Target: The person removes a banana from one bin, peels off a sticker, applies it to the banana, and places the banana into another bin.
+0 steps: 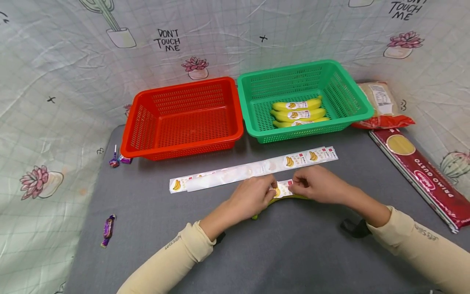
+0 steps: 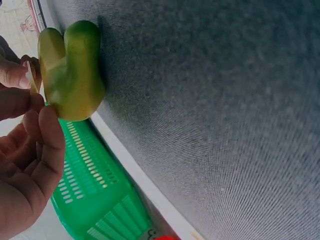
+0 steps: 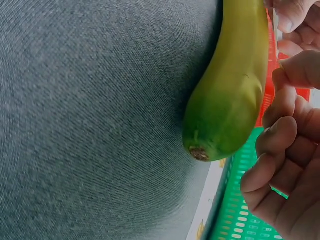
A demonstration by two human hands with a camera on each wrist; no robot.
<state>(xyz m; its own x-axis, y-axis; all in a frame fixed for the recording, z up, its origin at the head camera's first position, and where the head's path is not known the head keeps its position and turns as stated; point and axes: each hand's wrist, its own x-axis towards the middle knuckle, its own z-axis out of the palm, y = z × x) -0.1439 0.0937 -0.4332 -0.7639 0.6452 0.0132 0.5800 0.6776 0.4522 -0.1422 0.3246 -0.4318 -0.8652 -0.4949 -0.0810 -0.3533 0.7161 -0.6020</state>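
A yellow banana (image 1: 256, 215) with green ends lies on the grey table, mostly covered by the hands in the head view. My left hand (image 1: 251, 197) pinches the left end of a white label sticker (image 1: 283, 189) printed with bananas. At its other end my right hand (image 1: 321, 183) holds the sticker between thumb and finger. The label is stretched over the middle of the banana. In the left wrist view the banana (image 2: 82, 75) is seen end-on beside the fingertips. The right wrist view shows its green tip (image 3: 220, 130) close to the curled right fingers.
Behind the hands lie strips of banana labels (image 1: 235, 173). A red basket (image 1: 183, 151) stands at the back left. The green basket (image 1: 304, 134) holds labelled bananas (image 1: 299, 114). Packaged bags (image 1: 422, 175) lie right; wrapped candy (image 1: 108, 229) and a lollipop (image 1: 114, 162) lie left.
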